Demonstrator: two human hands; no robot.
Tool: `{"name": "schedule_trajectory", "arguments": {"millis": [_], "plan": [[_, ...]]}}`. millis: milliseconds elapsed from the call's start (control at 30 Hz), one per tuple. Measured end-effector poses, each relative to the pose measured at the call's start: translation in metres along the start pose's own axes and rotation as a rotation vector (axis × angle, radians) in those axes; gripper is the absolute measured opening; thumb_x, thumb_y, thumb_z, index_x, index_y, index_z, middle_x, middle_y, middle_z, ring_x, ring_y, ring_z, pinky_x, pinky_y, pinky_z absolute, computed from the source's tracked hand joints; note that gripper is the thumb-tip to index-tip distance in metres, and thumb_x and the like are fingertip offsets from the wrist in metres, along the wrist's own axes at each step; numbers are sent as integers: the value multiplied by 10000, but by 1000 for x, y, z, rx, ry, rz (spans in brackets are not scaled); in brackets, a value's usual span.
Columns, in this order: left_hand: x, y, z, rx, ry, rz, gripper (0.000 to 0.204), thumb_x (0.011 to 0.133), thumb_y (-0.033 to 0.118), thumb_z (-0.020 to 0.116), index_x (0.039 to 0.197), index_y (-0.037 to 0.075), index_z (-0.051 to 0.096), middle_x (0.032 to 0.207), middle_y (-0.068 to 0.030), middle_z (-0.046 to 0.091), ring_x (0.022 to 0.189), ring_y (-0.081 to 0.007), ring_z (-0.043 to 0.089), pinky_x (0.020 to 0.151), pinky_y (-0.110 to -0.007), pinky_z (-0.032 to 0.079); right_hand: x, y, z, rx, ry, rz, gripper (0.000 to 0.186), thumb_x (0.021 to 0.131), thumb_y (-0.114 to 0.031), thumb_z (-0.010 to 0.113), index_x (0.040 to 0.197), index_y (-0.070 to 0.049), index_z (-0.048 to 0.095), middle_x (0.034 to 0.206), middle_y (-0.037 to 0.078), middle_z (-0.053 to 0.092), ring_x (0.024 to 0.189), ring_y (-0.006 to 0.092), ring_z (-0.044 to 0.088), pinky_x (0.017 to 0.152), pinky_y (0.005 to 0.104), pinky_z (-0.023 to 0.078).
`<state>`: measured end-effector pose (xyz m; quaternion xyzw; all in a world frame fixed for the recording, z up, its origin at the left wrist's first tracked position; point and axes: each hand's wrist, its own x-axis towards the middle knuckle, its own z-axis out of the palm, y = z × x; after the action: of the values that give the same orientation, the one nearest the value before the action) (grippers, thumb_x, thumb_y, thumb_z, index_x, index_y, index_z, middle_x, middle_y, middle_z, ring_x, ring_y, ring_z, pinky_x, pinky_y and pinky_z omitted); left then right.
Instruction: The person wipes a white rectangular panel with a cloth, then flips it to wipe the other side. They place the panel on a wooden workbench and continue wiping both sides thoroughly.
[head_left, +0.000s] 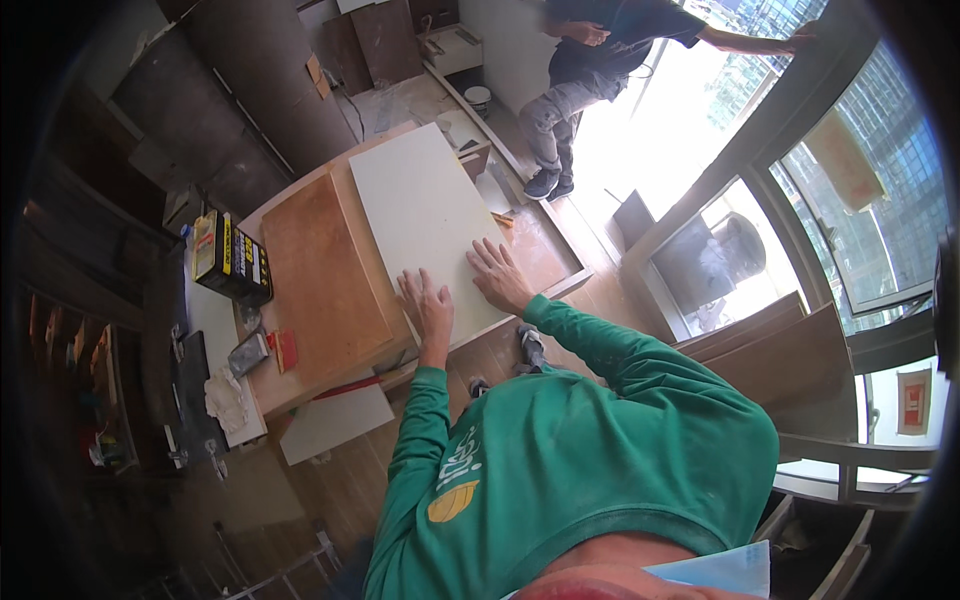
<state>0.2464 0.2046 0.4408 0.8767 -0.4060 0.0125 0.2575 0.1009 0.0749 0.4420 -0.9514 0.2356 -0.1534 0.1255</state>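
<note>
A long white panel (410, 185) lies on the worktable, overlapping the right side of a brown wooden board (310, 270). My left hand (428, 310) rests at the panel's near left edge, fingers apart and slightly bent. My right hand (495, 270) lies on the panel's right part with its fingers spread flat. Neither hand grips anything. Left of the board stand a black-and-yellow tin (232, 260), a small grey object (248, 355), a red piece (283, 350) and a crumpled pale cloth (225, 400).
A co-worker (590, 90) is by the bright doorway at the back right, one hand on the frame. Boards (770, 360) lean below the windows. Dark panels (230, 80) stand at the back left. A white offcut (335, 425) lies under the table's near edge.
</note>
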Motion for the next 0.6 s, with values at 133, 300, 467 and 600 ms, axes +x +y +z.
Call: {"name": "schedule_trajectory", "arguments": {"millis": [133, 300, 467, 600], "plan": [[12, 1, 18, 85, 52, -11, 631, 981, 366, 583, 1510, 39, 482, 1621, -264, 322, 1536, -393, 253, 1242, -615, 144, 15, -22, 16, -57, 12, -28, 630, 1007, -307, 511, 1569, -60, 368, 1649, 213, 295, 1545, 401, 227, 1243, 588, 182], [10, 4, 23, 142, 102, -24, 630, 1006, 387, 537, 1536, 58, 453, 1639, -235, 314, 1546, -367, 245, 1257, -590, 116, 48, -12, 21, -85, 0, -102, 673, 1011, -383, 493, 1588, -73, 340, 1658, 190, 293, 1550, 397, 219, 1247, 587, 168], [11, 14, 20, 212, 48, -28, 653, 1018, 387, 522, 1569, 59, 395, 1651, -219, 298, 1548, -368, 241, 1260, -576, 107, 118, 16, 29, -102, 0, -195, 706, 1016, -468, 478, 1590, -79, 343, 1660, 171, 302, 1549, 396, 218, 1253, 567, 171], [12, 18, 12, 258, -4, -57, 696, 1015, 416, 525, 1585, 51, 359, 1661, -219, 276, 1548, -382, 235, 1260, -568, 116, 192, 31, 40, -62, -2, -236, 747, 1015, -536, 460, 1595, -82, 333, 1662, 165, 301, 1550, 392, 215, 1258, 552, 166]]}}
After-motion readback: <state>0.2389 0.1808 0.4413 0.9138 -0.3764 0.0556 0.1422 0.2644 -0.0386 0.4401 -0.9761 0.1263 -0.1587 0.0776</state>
